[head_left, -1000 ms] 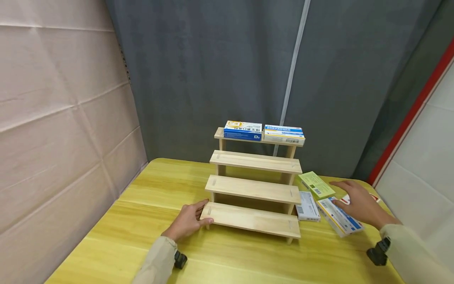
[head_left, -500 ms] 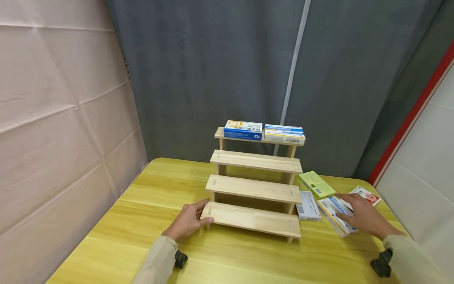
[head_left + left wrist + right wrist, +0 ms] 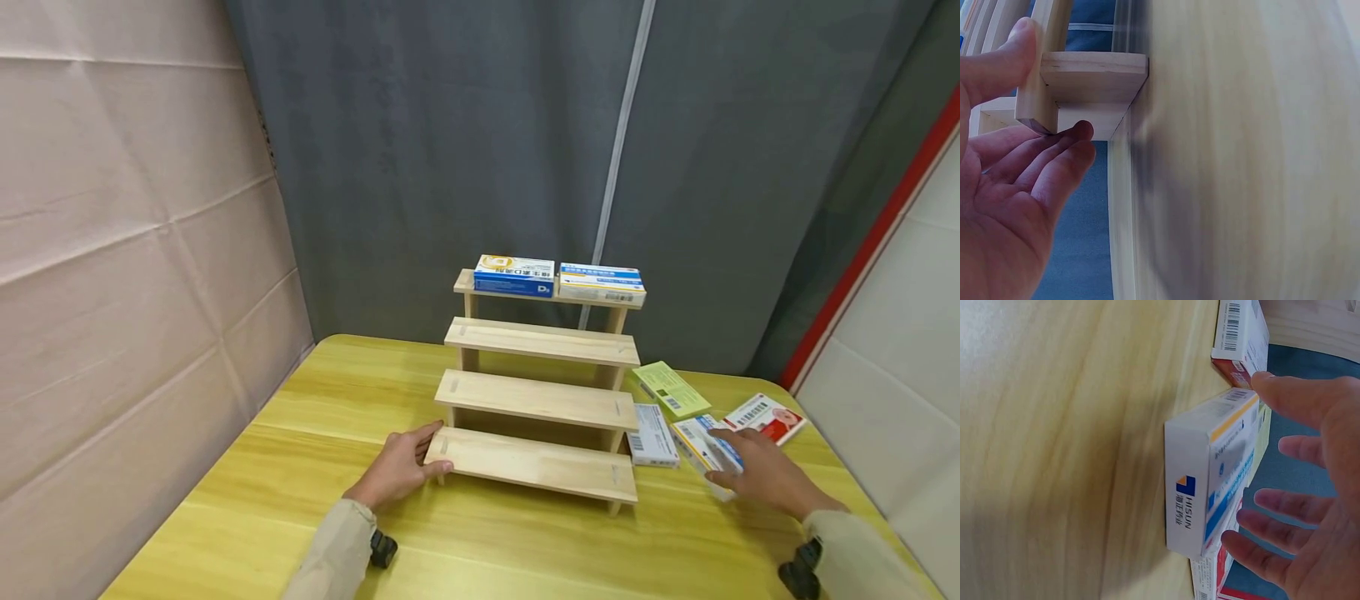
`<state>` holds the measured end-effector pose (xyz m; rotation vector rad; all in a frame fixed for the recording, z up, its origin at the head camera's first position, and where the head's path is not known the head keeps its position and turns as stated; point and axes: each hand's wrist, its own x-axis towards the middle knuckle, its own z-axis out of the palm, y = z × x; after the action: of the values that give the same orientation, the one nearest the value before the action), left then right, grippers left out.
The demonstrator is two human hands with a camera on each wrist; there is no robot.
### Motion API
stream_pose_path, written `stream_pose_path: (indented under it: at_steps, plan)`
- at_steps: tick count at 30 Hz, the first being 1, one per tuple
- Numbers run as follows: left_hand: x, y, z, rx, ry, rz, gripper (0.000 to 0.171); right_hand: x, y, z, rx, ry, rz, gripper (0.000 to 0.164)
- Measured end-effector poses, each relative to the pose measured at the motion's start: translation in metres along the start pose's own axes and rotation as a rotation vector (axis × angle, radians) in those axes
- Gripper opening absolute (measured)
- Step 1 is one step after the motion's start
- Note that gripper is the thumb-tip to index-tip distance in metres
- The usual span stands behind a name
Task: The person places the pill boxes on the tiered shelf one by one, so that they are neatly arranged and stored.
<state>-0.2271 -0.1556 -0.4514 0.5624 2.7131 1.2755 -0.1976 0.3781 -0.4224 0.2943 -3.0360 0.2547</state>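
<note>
My left hand holds the left end of the lowest step of a four-tier wooden display stand. In the left wrist view its thumb lies on the step's face, with the other fingers at the step's end and underside. Over a white and blue medicine box marked HISUN, my right hand hovers with spread fingers. The right wrist view has this box lying on the table beside the thumb and fingertips, nothing gripped. Part of the box is hidden behind the hand in the head view.
On the top tier lie a blue and white box and a white box with blue stripes. Right of the stand lie a green box, a white box and a red and white box. A grey curtain hangs behind.
My right hand has moved nearer to me and lower over the striped medicine box, uncovering the red and white box. My left hand stays on the lowest step.
</note>
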Motion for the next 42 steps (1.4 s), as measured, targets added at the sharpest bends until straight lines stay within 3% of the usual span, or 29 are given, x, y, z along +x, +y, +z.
stream_pose_path:
  at_steps: [5,16,22,31,42]
  plan:
    - [0.001,-0.001,0.0,0.006,0.007,0.011,0.081,0.0,-0.002,0.005,-0.001,-0.015,0.008,0.073]
    - [0.001,-0.002,0.0,0.002,0.003,0.028,0.081,0.001,0.0,0.009,-0.039,-0.108,0.181,0.083]
    - [0.0,-0.002,0.0,0.009,0.003,0.024,0.08,0.001,0.002,0.016,-0.024,-0.137,0.208,0.089]
    - [0.001,-0.003,0.001,0.012,0.002,0.027,0.08,0.0,0.003,0.019,0.018,-0.115,0.202,0.088]
    - [0.001,-0.002,0.0,0.006,0.007,0.023,0.08,0.0,0.004,0.03,-0.015,0.02,0.141,0.072]
